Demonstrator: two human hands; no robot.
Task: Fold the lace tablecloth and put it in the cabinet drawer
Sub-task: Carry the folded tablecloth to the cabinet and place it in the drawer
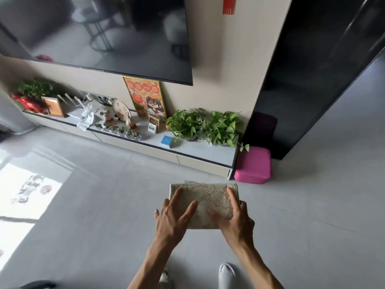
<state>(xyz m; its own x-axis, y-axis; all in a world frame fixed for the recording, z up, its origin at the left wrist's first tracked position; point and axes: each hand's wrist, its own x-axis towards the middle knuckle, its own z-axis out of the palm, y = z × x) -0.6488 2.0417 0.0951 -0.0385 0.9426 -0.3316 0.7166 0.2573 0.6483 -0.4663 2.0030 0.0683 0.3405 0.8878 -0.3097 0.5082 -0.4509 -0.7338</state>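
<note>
Two hands grasp the folded lace tablecloth (205, 202); left hand (173, 217) at left edge; right hand (235, 217) at right edge.

A large dark television (100, 34) hung on the beige wall. Below it leaned a gold-framed cartoon picture (145, 97), with two leafy potted plants (205, 126) just beside it, a small blue box (168, 141) near them, and a decorative plate (121, 110) further left. A pink stool (253, 164) sat on the grey tiled floor (104, 205).
</note>
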